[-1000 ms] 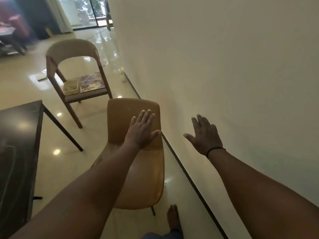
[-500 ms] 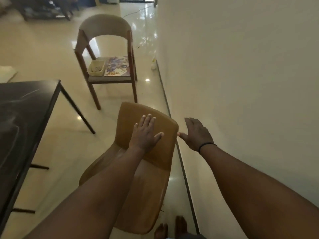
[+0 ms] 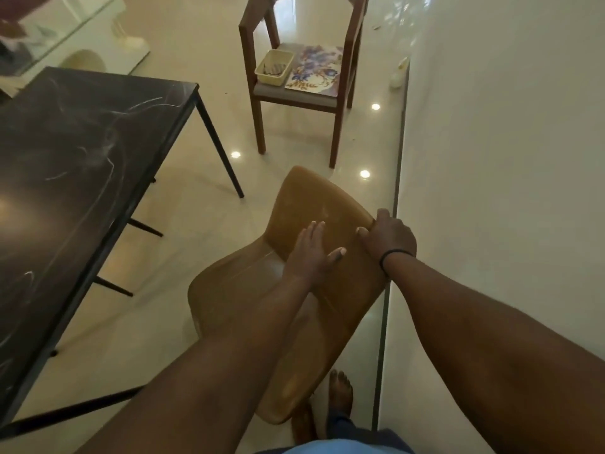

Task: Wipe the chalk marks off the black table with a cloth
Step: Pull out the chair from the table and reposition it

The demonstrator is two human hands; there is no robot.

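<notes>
The black table (image 3: 75,165) fills the left side, its top streaked with pale chalk marks (image 3: 108,158). No cloth is in view. A tan moulded chair (image 3: 248,290) stands in front of me, between the table and the wall. My left hand (image 3: 311,253) lies flat on the chair's backrest with straight fingers. My right hand (image 3: 388,237) grips the right edge of that backrest, fingers curled over the rim and thumb on the front face. A black band circles my right wrist.
A wooden armchair (image 3: 340,103) stands farther back, carrying a cream tray (image 3: 274,67) and a floral mat (image 3: 316,72). A white wall (image 3: 507,158) runs along the right. A glass-topped table (image 3: 65,31) sits at the far left. My bare feet (image 3: 340,393) are on glossy tiles.
My right hand moved from hovering open beside the chair to gripping the backrest edge. My view tilted down and left, bringing more of the black table into sight. The left hand stayed on the backrest.
</notes>
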